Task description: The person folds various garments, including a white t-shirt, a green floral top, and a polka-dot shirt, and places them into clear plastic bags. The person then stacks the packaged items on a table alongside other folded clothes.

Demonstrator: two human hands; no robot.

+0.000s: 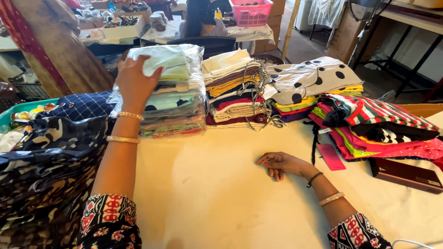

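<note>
Head view | left hand flat on bagged clothes stack | right hand resting on table

Bare surface lies open between the hands; fabric stacks wall the far side, dark cloth the left.

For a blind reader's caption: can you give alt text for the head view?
The left hand rests on a plastic-wrapped stack of folded clothes on a cream table; the right hand lies flat on it, empty. More folded fabric piles stand behind.
</note>
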